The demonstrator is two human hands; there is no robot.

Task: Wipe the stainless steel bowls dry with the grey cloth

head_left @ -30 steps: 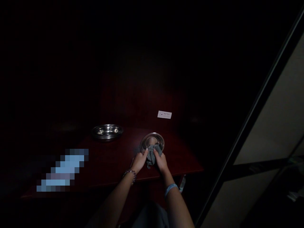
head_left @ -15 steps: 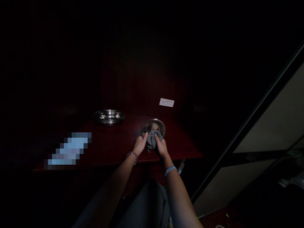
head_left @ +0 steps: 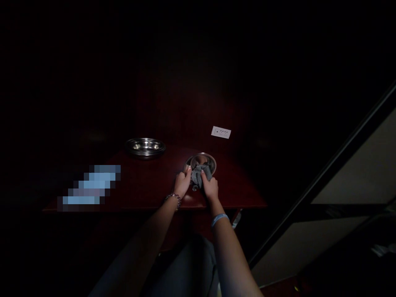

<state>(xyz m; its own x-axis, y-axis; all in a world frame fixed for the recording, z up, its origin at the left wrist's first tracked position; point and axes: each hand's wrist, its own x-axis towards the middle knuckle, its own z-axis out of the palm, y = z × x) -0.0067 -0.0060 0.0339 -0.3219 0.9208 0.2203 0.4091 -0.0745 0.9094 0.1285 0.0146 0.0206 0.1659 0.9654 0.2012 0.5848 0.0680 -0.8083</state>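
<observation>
A round, shiny metal plate (head_left: pixel 201 156) is held tilted above the front part of the dark red table, its inner side facing me. My left hand (head_left: pixel 183 182) is closed on its left rim, thumb on the inner side. A crumpled grey cloth (head_left: pixel 198 175) covers the plate's near edge. My right hand (head_left: pixel 210 187) grips the cloth, thumb pressing it against the plate at the lower right. The fingers of both hands are mostly hidden behind the plate and cloth.
A stack of similar metal plates (head_left: pixel 146 153) stands at the table's back left. Blurred-out, a bluish flat item (head_left: pixel 93 185) lies at the left front. The table (head_left: pixel 148 187) meets a dark wall with a white socket panel (head_left: pixel 221 132). A dark-edged pale panel (head_left: pixel 346 165) slants at right.
The plate has tipped slightly, and both hands with the cloth sit a little higher in view. My left thumb has moved up along the rim. The camera view has shifted slightly.
</observation>
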